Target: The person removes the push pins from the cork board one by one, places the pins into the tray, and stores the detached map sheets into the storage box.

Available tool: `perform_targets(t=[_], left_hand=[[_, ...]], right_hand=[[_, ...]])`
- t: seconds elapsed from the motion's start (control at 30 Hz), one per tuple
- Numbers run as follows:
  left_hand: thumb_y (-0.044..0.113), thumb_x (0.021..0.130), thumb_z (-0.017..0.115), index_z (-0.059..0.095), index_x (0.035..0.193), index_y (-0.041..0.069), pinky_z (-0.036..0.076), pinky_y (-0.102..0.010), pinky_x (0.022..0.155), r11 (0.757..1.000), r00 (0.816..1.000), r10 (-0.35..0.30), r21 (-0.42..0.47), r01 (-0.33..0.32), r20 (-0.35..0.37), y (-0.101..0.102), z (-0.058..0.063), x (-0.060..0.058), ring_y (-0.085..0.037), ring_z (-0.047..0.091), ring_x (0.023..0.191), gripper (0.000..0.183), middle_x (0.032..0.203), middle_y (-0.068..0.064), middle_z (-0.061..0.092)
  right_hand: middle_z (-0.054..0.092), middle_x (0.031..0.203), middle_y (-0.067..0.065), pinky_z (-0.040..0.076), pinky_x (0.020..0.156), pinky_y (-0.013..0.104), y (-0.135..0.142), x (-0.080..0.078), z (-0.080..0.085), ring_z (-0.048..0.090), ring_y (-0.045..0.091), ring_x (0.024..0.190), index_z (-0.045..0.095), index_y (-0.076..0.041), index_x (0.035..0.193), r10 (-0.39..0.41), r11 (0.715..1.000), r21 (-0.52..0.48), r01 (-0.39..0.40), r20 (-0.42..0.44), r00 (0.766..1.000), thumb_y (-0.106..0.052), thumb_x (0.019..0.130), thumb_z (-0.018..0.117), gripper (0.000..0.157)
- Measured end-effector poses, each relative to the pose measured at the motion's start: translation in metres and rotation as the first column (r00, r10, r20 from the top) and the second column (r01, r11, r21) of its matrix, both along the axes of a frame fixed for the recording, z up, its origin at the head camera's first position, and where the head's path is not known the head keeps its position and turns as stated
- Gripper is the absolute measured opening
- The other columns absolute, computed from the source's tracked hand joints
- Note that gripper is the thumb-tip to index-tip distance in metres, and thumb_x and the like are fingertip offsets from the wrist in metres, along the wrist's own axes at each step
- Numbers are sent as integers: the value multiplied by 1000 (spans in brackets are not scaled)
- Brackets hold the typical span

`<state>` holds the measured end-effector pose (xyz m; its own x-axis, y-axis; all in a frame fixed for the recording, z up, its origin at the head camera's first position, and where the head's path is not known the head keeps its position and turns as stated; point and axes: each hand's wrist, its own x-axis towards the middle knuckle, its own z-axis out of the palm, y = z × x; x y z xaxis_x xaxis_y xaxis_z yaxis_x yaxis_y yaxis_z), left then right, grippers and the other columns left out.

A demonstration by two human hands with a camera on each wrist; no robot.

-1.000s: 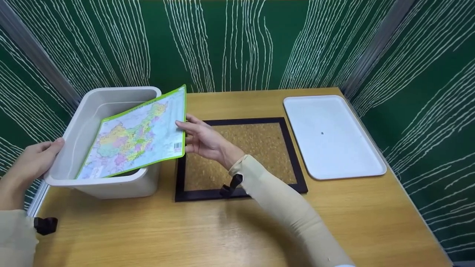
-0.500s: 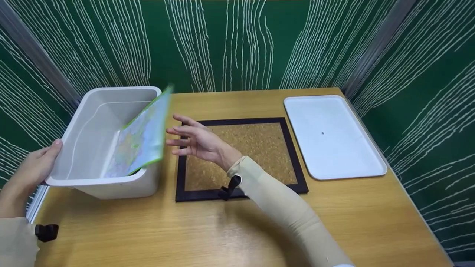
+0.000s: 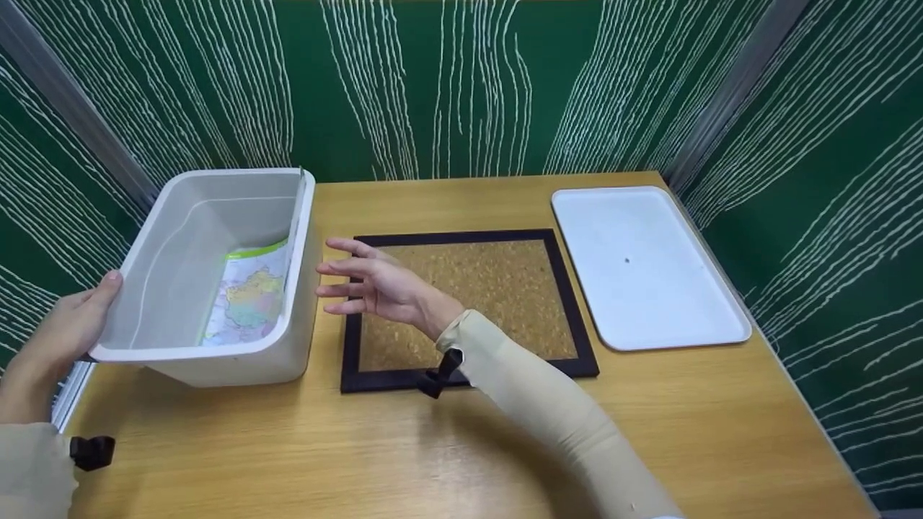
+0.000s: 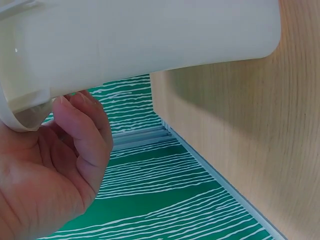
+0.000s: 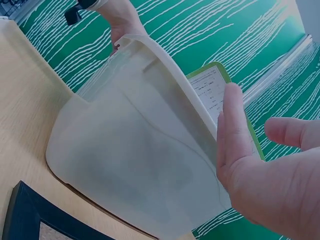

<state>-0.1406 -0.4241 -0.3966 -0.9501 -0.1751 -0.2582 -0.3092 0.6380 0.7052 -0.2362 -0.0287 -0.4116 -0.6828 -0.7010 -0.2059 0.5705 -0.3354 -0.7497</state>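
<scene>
A pale grey plastic bin [image 3: 288, 364] stands at the left of the table. My left hand [image 3: 65, 324] grips its left rim, thumb over the top and fingers curled beneath, as the left wrist view shows. Inside the bin a green-edged map sheet [image 3: 252, 295] stands against the right wall, partly hidden by the rim. In the right wrist view, a corner of the sheet [image 5: 207, 85] with printed text rises above the rim. Just right of the bin, my right hand [image 3: 389, 285] is held with fingers spread and nothing in them.
Under my right hand lies a black-framed cork board [image 3: 497, 295], beside the bin. A white tray [image 3: 649, 267] lies farther right, near the table's right edge. Green walls with white streaks [image 3: 476, 86] close off the back and sides of the wooden table [image 3: 346, 461].
My right hand has let go of the map sheet and moved slightly left. The sheet has dropped from above the rim down into the bin. My left hand keeps its grip.
</scene>
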Motion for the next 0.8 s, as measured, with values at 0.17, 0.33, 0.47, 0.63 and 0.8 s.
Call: perform_targets(t=[0.17, 0.33, 0.47, 0.63, 0.8], left_hand=[[66, 103, 17, 28, 156, -3, 60, -52, 75, 1000, 1000, -6, -23, 6, -11, 0, -2, 1, -39, 65, 101, 88, 135, -38, 49], [67, 102, 17, 28, 156, -3, 60, -51, 74, 1000, 1000, -8, -20, 7, -10, -2, -3, 1, -38, 65, 100, 89, 135, -37, 49], [67, 102, 17, 28, 156, -2, 61, -49, 73, 1000, 1000, -15, -19, 14, -6, -5, -3, 0, -34, 66, 96, 89, 135, -37, 49], [67, 102, 16, 25, 156, -4, 61, -47, 69, 998, 1000, -8, -56, 7, -9, -7, -1, -1, -40, 65, 98, 91, 133, -37, 48], [68, 101, 14, 18, 155, -9, 56, -61, 81, 986, 998, 46, -159, -50, -31, -7, 4, -6, -51, 56, 106, 94, 131, -38, 45]], right_hand=[[48, 148, 22, 59, 85, 47, -4, 5, -4, 68, 34, 106, 52, -19, 143, 44, 999, 31, -45, 21, 999, -10, 99, 65, 47], [44, 151, 24, 60, 82, 45, -7, 8, -6, 69, 32, 102, 53, -16, 140, 75, 996, 51, -77, 27, 997, -9, 99, 64, 43], [45, 150, 23, 60, 83, 46, -5, 6, -7, 68, 34, 108, 57, -16, 139, 93, 994, 58, -93, 19, 996, -10, 100, 63, 40], [57, 138, 17, 60, 83, 46, 7, 1, -4, 67, 34, 109, 57, -14, 140, 103, 992, 73, -102, -13, 995, -11, 101, 61, 39], [59, 136, 14, 58, 88, 48, 34, -9, 4, 68, 32, 108, 52, -11, 147, 91, 992, 96, -85, -60, 994, -12, 102, 60, 46]])
